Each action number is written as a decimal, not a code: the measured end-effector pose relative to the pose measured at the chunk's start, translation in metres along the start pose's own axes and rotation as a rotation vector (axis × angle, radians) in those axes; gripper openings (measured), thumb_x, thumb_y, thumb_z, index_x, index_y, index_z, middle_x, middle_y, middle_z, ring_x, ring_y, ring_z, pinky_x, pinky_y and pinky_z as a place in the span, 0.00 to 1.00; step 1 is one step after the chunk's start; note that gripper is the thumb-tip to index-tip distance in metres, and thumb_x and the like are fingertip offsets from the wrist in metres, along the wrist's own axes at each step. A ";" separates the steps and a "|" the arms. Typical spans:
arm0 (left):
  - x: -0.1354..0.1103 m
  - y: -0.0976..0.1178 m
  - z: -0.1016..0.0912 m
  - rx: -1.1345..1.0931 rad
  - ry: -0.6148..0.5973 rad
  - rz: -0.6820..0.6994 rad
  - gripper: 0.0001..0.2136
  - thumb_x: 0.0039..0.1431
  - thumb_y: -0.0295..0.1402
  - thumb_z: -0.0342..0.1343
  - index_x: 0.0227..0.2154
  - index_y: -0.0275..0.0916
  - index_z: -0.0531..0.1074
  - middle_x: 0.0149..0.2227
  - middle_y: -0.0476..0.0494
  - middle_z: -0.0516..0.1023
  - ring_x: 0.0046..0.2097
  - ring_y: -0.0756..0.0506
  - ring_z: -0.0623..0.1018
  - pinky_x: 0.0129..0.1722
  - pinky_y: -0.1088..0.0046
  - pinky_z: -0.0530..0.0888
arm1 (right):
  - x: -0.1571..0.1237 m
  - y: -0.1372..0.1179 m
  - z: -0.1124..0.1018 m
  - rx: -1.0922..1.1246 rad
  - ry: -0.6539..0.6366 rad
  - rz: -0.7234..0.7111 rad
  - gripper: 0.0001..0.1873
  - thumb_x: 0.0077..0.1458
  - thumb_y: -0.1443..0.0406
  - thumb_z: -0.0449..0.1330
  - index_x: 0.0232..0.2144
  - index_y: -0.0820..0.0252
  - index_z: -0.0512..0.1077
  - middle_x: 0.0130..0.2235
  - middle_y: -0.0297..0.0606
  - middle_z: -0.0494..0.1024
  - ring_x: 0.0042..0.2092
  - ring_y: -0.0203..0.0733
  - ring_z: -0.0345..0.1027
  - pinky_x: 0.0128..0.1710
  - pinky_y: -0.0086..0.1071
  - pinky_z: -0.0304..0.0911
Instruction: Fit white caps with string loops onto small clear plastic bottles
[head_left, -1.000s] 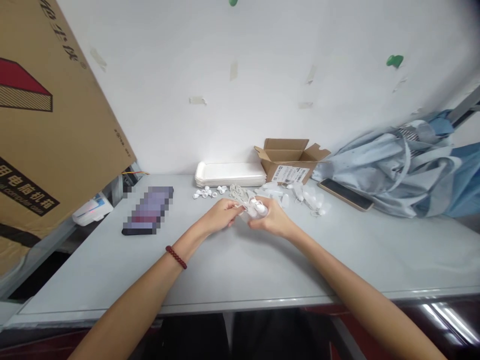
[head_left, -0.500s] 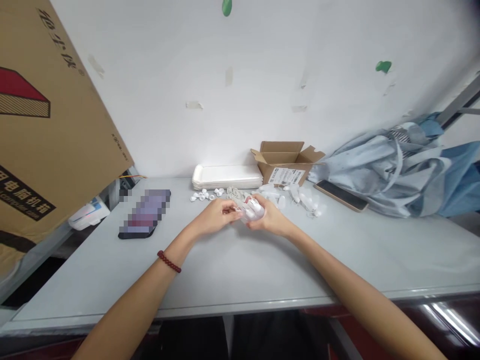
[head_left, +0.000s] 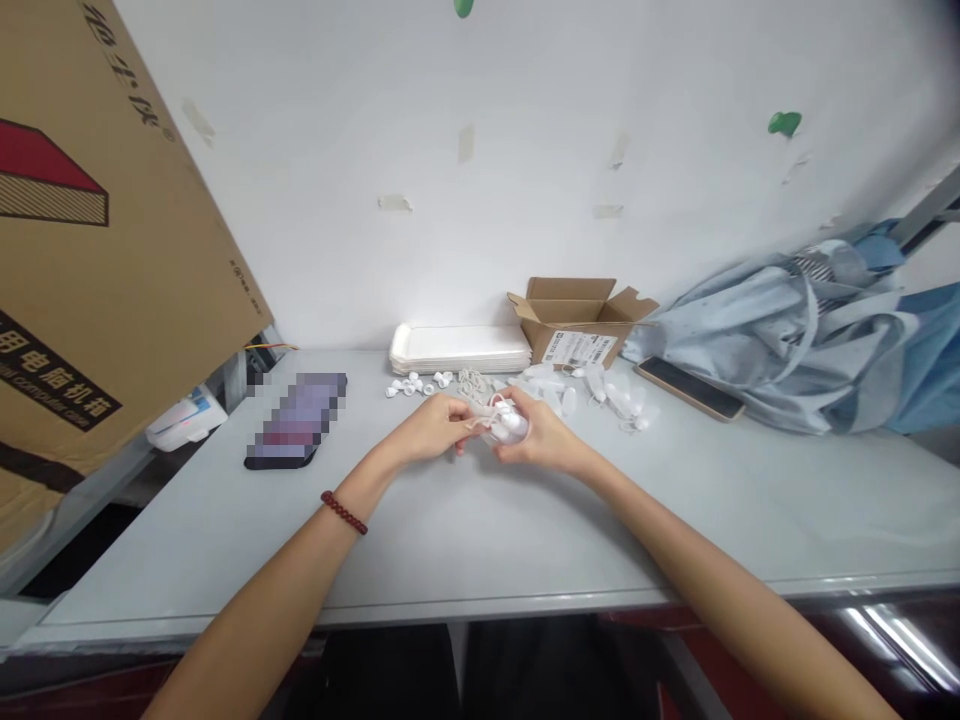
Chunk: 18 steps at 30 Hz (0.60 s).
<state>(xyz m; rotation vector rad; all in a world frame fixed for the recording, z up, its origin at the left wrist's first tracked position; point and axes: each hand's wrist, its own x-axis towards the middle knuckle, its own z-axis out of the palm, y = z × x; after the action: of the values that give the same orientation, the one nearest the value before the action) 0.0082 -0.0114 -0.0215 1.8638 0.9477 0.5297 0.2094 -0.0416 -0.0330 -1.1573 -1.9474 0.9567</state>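
My right hand (head_left: pixel 546 432) curls round a translucent white plastic piece (head_left: pixel 513 424) with white parts on top. Its exact kind is too small to tell. Close on its left, my left hand (head_left: pixel 431 428) pinches a thin pale cord (head_left: pixel 480 420) that runs to the piece. Both hands are just above the table. Behind them lies a small heap of pale cord (head_left: pixel 472 383). Several white caps (head_left: pixel 409 384) lie to its left. More translucent white pieces (head_left: pixel 616 392) are spread to the right, some with thin strings.
A stack of white trays (head_left: pixel 461 347) and an open cardboard box (head_left: pixel 577 335) stand against the wall. Phones lie on the left (head_left: pixel 296 420) and right (head_left: pixel 690 387). A blue cloth bag (head_left: pixel 765 330) fills the right back. A large carton (head_left: pixel 135 260) leans at left.
My left fingers have shifted slightly on the cord beside the piece, which is turned a little in my right hand. The whole view has shifted slightly.
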 end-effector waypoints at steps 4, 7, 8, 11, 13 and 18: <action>0.002 -0.004 -0.002 -0.147 -0.086 -0.015 0.14 0.48 0.39 0.60 0.35 0.35 0.72 0.28 0.47 0.74 0.26 0.50 0.74 0.26 0.74 0.69 | 0.001 0.001 0.000 -0.124 0.004 -0.010 0.30 0.38 0.67 0.63 0.46 0.59 0.60 0.28 0.27 0.69 0.25 0.35 0.59 0.24 0.26 0.53; 0.001 -0.003 -0.002 -0.125 -0.062 -0.025 0.12 0.48 0.38 0.59 0.32 0.35 0.72 0.26 0.47 0.74 0.25 0.50 0.73 0.26 0.74 0.69 | 0.001 0.003 0.001 -0.183 -0.007 -0.030 0.30 0.39 0.66 0.63 0.47 0.60 0.61 0.26 0.26 0.68 0.25 0.35 0.58 0.24 0.26 0.53; 0.001 -0.003 -0.001 -0.101 -0.056 -0.045 0.11 0.49 0.39 0.58 0.30 0.35 0.72 0.24 0.47 0.73 0.24 0.50 0.72 0.25 0.74 0.68 | 0.001 0.004 0.002 -0.196 -0.014 -0.043 0.29 0.39 0.66 0.63 0.47 0.60 0.62 0.26 0.26 0.67 0.25 0.35 0.59 0.24 0.26 0.53; 0.000 -0.003 0.001 -0.082 -0.040 -0.119 0.12 0.50 0.40 0.56 0.21 0.35 0.69 0.17 0.50 0.69 0.20 0.52 0.67 0.21 0.77 0.63 | 0.002 0.005 0.004 -0.226 -0.028 -0.072 0.24 0.41 0.66 0.63 0.43 0.60 0.65 0.25 0.25 0.66 0.25 0.35 0.58 0.25 0.26 0.52; 0.001 -0.004 0.001 -0.158 0.014 -0.190 0.14 0.51 0.40 0.55 0.17 0.36 0.65 0.14 0.52 0.63 0.17 0.54 0.63 0.18 0.78 0.59 | 0.003 0.007 0.004 -0.259 -0.013 -0.085 0.21 0.41 0.66 0.63 0.41 0.61 0.66 0.24 0.25 0.66 0.25 0.34 0.58 0.25 0.26 0.52; 0.005 -0.002 -0.005 -0.579 0.124 -0.399 0.13 0.51 0.38 0.56 0.19 0.37 0.63 0.15 0.55 0.58 0.17 0.56 0.60 0.16 0.79 0.58 | 0.007 0.017 -0.001 -0.421 0.067 -0.103 0.21 0.42 0.67 0.63 0.42 0.62 0.67 0.27 0.30 0.70 0.28 0.38 0.62 0.28 0.28 0.54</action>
<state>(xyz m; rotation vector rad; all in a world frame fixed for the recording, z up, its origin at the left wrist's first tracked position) 0.0071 -0.0047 -0.0209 1.1030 1.0764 0.5982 0.2143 -0.0292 -0.0459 -1.2803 -2.1915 0.4568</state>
